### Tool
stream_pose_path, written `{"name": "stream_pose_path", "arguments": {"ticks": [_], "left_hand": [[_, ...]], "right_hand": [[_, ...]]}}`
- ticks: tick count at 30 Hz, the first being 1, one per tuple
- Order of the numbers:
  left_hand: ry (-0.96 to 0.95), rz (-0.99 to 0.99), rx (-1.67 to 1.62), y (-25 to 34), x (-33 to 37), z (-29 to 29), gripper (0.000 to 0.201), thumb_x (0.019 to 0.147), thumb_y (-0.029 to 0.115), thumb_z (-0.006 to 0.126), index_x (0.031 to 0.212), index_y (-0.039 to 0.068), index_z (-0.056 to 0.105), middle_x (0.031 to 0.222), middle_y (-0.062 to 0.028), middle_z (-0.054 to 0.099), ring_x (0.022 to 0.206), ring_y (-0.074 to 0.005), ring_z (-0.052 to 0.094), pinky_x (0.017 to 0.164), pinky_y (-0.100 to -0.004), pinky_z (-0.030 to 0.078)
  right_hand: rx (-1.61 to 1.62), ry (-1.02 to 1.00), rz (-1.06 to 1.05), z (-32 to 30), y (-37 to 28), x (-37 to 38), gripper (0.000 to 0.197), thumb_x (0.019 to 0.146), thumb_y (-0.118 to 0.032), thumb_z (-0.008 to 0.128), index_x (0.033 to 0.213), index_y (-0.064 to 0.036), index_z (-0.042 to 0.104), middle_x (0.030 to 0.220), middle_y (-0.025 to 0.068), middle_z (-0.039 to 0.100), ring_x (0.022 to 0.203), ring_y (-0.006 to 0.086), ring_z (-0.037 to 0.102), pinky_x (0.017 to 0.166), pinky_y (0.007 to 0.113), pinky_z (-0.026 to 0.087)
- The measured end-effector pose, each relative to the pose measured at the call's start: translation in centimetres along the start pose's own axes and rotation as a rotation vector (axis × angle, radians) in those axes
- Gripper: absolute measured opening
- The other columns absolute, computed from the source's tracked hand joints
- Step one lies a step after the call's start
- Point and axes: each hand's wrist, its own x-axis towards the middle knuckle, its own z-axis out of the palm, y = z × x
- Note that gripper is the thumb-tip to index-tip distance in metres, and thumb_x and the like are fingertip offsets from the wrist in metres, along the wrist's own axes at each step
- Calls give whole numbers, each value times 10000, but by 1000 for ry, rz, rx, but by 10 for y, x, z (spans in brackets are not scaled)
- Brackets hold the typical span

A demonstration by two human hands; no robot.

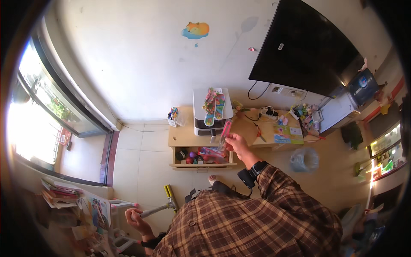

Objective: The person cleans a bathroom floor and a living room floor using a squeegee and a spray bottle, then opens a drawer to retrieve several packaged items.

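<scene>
My right hand point(237, 147) pinches a slim, clear packet with a pink strip point(226, 129), held upright above the drawer's right side. Below it, the pulled-out wooden drawer point(180, 166) holds several small items, among them a purple ball point(192, 155) and a round black thing point(181, 154). At the lower left my left hand point(136, 218) is curled around the end of a grey bar point(155, 210). This bar leads to a pair of yellow-topped tubes point(170, 191); its kind is unclear.
A white printer point(199, 103) with colourful insoles point(214, 112) on top stands on the wooden cabinet point(177, 139). Nearby are a pen box point(172, 118), a power strip point(268, 113) and booklets point(288, 135). A lined bin point(304, 160) stands right; stacked books point(60, 192) sit left.
</scene>
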Motion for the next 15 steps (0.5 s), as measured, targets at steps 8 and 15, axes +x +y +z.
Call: {"name": "stream_pose_path", "arguments": {"ticks": [8,15], "left_hand": [[40,-54,153,14,6,35,189,803,129,366,648,33,414,628,-44,403,617,-139,401,607,-262,329],[72,-54,258,28,6,75,219,797,177,369,645,32,431,638,-53,426,624,-152,416,611,-272,331]], "right_hand": [[63,45,78,-35,11,74,78,813,-121,531,869,-68,522,721,4,560,633,86,539,522,206,419],[52,110,135,-61,31,154,111,792,-63,521,899,-36,521,743,24,558,626,103,537,498,218,412]]}}
